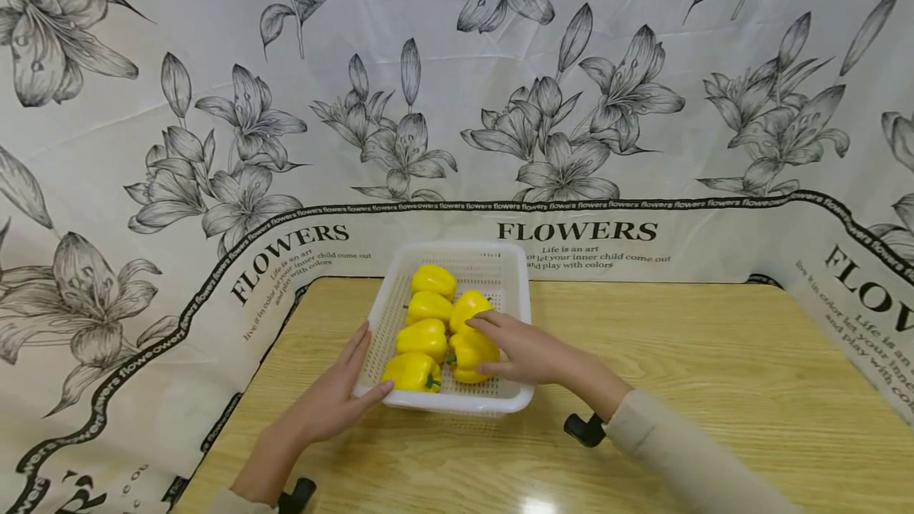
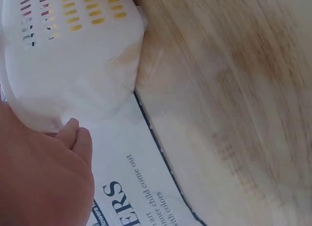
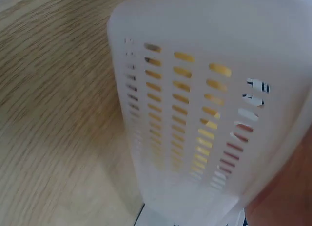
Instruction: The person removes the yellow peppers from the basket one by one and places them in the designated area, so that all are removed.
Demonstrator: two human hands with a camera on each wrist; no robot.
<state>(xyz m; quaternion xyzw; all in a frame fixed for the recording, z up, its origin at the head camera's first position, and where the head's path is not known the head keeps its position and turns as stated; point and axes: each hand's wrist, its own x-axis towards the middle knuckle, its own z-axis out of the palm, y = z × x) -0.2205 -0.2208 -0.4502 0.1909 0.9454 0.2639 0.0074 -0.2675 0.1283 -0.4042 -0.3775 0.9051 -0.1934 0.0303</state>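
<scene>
A white plastic basket with slotted walls stands on the table, holding several yellow bell peppers in two rows. My left hand holds the basket's near left corner, thumb over the front rim and fingers along the outside. In the left wrist view, two fingertips show right at the rim. Reaching over the right rim, my right hand grips the near yellow bell pepper of the right row, thumb at its near side. The basket wall hides most of that hand in the right wrist view.
The wood-grain table extends to the right of the basket and in front of it. Behind the table hangs a white cloth printed with flowers and lettering. A black wrist mount shows by the right sleeve.
</scene>
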